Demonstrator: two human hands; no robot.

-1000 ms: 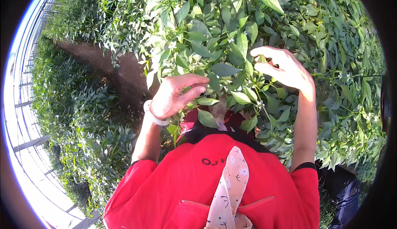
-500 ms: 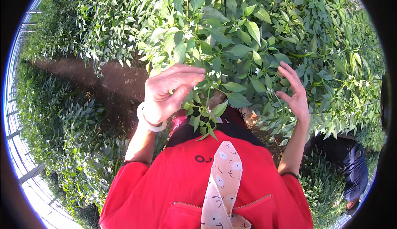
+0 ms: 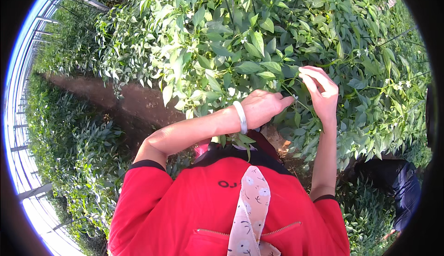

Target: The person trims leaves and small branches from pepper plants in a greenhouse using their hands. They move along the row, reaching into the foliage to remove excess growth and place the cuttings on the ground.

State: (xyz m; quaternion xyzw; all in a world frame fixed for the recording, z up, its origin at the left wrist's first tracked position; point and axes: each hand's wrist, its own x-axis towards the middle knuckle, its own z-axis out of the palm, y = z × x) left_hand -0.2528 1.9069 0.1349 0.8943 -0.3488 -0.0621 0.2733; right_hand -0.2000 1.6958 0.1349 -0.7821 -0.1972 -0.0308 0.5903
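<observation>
A leafy green plant (image 3: 249,66) with small white flowers, which looks like a pepper plant, grows in front of me. My left hand (image 3: 264,110), with a pale bangle (image 3: 240,117) on its wrist, reaches across to the right. Its thumb and forefinger pinch together beside a thin green stem (image 3: 303,104); what lies between them is too small to make out. Just above and to the right, my right hand (image 3: 320,89) has its fingertips pressed together at the edge of a leaf (image 3: 290,71). Whatever these fingers hold is hidden.
Dense plants (image 3: 370,71) continue to the right, with thin dark support lines among them. On the left, a bare soil path (image 3: 125,101) runs between rows. Another person's dark-clothed leg (image 3: 404,189) shows at the lower right. A pale greenhouse frame (image 3: 34,191) curves along the left rim.
My left hand has moved right and slightly down, across to the right hand's side. My right hand's fingers have closed from a spread pose. The shoot in front of my chest is now mostly covered.
</observation>
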